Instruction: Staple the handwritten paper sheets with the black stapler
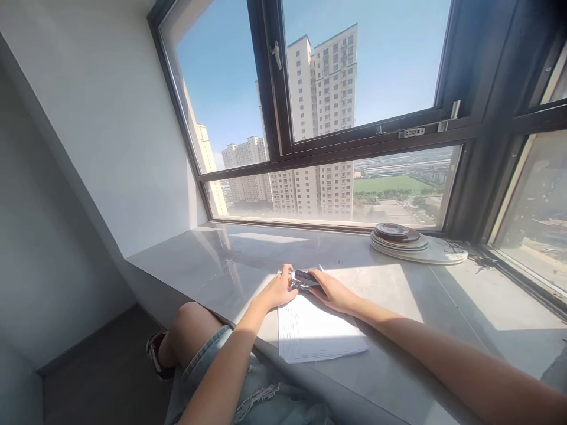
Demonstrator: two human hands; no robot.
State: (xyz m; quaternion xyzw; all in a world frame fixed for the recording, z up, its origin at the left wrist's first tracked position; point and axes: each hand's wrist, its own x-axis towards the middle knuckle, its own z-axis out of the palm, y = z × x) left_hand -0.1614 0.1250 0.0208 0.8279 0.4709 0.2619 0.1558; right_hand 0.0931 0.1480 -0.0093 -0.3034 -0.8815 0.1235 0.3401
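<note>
A black stapler (306,278) is in my right hand (331,290), whose fingers are wrapped round its rear part. Its front end points left, over the far edge of a stack of white paper sheets (319,333) with printed rows of marks. My left hand (278,290) is closed at the far left corner of the sheets, its fingers curled right beside the stapler's front. The stapler and both hands hide the far edge of the paper, so whether the stapler's jaws touch the sheets cannot be seen. The stack lies on a glossy grey sill near its front edge.
Stacked plates (396,239) stand on the grey sill (212,265) at the back right, by the window frame (354,150). A metal window stay (411,133) and handle (277,54) are on the frame. My bent knee (195,324) is below the sill's front edge.
</note>
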